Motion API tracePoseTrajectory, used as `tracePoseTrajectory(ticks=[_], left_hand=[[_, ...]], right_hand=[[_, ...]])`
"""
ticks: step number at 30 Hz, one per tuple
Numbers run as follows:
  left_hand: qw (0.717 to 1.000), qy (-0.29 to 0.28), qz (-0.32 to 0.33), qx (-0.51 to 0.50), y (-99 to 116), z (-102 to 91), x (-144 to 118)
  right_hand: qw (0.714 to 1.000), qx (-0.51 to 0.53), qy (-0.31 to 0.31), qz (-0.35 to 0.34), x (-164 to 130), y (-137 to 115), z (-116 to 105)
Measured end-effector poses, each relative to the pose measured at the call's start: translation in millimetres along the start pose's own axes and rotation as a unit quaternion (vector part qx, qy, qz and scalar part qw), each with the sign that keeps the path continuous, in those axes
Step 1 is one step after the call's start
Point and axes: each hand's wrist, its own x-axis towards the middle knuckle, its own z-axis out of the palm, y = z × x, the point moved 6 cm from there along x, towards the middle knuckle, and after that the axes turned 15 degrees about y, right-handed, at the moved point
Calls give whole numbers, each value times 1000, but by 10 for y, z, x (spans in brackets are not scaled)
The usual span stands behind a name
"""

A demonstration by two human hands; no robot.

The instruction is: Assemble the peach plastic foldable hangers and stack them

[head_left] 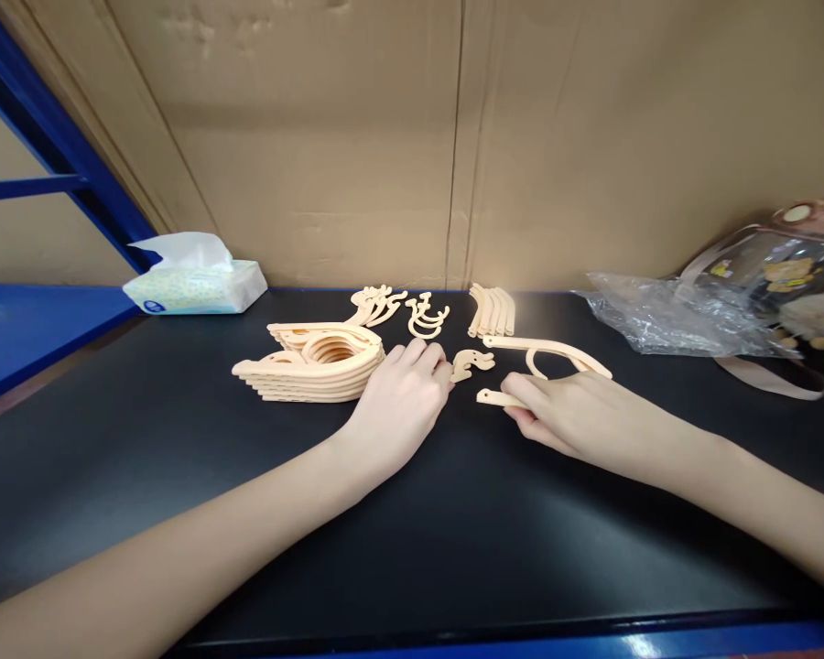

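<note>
My left hand [406, 392], fingers curled, is closed at the left end of a flat beige animal-shaped piece [473, 363]; the fingertips are partly hidden. My right hand [563, 407] grips a beige hanger arm [495, 398], whose holed end sticks out to the left. Just behind that hand lies another beige hanger arm [542, 344], with a curved piece [534, 364] beside it. Left of my left hand is a stack of beige folding hangers [309, 375].
At the back lie several animal-shaped pieces [376, 304], curved hooks [426, 320] and a row of hanger arms [492, 311]. A tissue box [199, 286] stands back left. To the right are a crumpled clear plastic bag [673, 316] and a transparent bag [789, 265]. Cardboard [316, 165] rises behind the black table [453, 549].
</note>
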Motion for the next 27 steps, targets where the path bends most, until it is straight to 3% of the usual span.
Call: tracePoseTrajectory(ticks=[4, 12, 18, 23, 27], left_hand=[[1000, 15, 12, 1, 14, -23, -7], [1000, 16, -13, -19, 2, -44, -10], [999, 0, -14, -34, 28, -110, -26], [997, -1, -31, -71, 43, -209, -75], [990, -18, -60, -126, 36, -245, -106]], right_hand=[[999, -48, 9, -3, -14, 42, 56], [999, -5, -3, 33, 10, 72, 77], [997, 33, 41, 58, 34, 120, -44], [993, 58, 100, 36, 49, 104, -129], [991, 74, 110, 34, 45, 114, -129]])
